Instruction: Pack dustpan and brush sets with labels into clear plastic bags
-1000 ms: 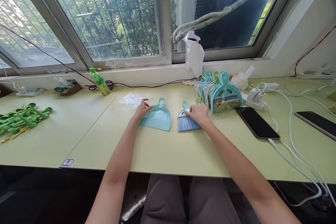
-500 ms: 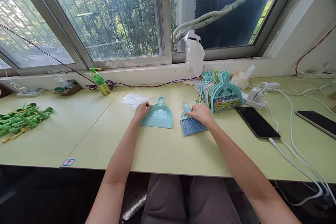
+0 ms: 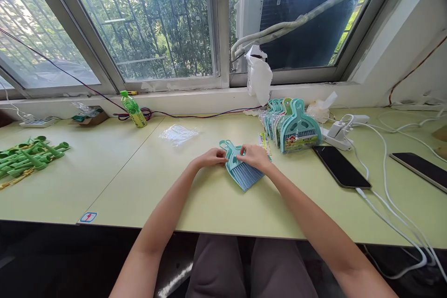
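In the middle of the table, a small hand brush [image 3: 246, 177] with blue bristles and a turquoise handle lies on top of a turquoise dustpan [image 3: 222, 143]. The brush hides most of the dustpan; part of its handle and left edge shows. My left hand [image 3: 211, 157] is closed at the dustpan's left side, its fingertips partly hidden. From the right, my right hand [image 3: 254, 156] pinches the brush near its handle. A yellow printed label card [image 3: 265, 143] lies just behind my right hand.
Wrapped brush-and-dustpan sets [image 3: 300, 125] stand behind on the right, near a power strip [image 3: 337, 136] and a charging phone [image 3: 342, 166]. A clear plastic bag [image 3: 178, 134] lies to the left. Farther left are a green bottle [image 3: 133, 109] and green plastic pieces [image 3: 33, 154].
My left hand has brought the dustpan to the right, and my right hand has moved the brush slightly left. The two, apart before, now overlap with the brush on top.
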The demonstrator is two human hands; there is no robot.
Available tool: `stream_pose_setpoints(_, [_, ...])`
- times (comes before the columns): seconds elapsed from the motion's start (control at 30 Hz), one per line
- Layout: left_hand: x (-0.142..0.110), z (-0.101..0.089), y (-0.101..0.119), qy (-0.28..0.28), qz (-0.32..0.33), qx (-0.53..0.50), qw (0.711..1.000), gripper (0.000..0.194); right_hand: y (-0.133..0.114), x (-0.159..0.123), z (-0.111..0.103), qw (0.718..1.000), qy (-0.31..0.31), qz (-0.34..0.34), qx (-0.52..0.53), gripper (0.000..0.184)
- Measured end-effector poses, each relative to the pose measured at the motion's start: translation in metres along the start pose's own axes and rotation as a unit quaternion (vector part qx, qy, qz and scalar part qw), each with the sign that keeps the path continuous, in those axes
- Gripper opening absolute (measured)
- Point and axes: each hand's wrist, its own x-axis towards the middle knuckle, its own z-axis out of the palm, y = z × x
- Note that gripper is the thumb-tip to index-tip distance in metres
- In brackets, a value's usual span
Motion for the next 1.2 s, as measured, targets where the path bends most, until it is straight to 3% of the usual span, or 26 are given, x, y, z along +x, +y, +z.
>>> stream_pose_setpoints(0.07, [0.001, 0.0, -0.002, -0.022, 0.019, -0.03, 0.999, 0.041, 0.001, 0.0, 0.004, 1.0, -0.002, -0.016, -0.01, 0.026])
stream_pose_setpoints(0.13, [0.001, -0.004, -0.01, 0.02, 0.033, -0.056, 0.998, 0.042, 0.002, 0.0, 0.006, 1.0, 0.0, -0.022, -0.014, 0.026])
stream_pose_setpoints(0.23, [0.001, -0.015, -0.028, 0.221, 0.043, 0.027, 0.974, 0.04, 0.002, 0.0, 0.006, 0.999, -0.006, -0.029, -0.017, 0.025])
stream_pose_setpoints(0.3, [0.001, -0.019, -0.036, 0.333, 0.064, 0.159, 0.927, 0.049, 0.001, 0.0, 0.007, 0.999, -0.006, -0.037, -0.013, 0.025])
stream_pose_setpoints(0.33, [0.001, -0.019, -0.036, 0.356, 0.082, 0.226, 0.903, 0.056, 0.0, -0.001, 0.007, 0.999, -0.004, -0.043, -0.01, 0.025])
stream_pose_setpoints(0.43, [0.003, -0.01, -0.03, 0.316, 0.142, 0.377, 0.859, 0.06, -0.002, -0.002, 0.009, 0.998, 0.002, -0.057, 0.0, 0.025])
stream_pose_setpoints(0.6, [0.008, 0.01, -0.015, 0.174, 0.211, 0.499, 0.822, 0.034, -0.002, -0.003, 0.012, 0.996, 0.001, -0.084, 0.013, 0.028])
stream_pose_setpoints(0.7, [0.006, 0.009, -0.015, 0.156, 0.216, 0.485, 0.833, 0.034, -0.003, -0.003, 0.011, 0.997, 0.006, -0.079, 0.022, 0.03])
stream_pose_setpoints(0.97, [0.002, 0.008, -0.018, 0.16, 0.22, 0.33, 0.904, 0.032, -0.004, -0.004, 0.004, 0.998, -0.015, -0.061, 0.018, 0.026])
stream_pose_setpoints(1.2, [0.003, 0.012, -0.015, 0.093, 0.198, 0.4, 0.89, 0.04, -0.002, -0.004, 0.004, 0.997, -0.037, -0.064, 0.033, 0.024])
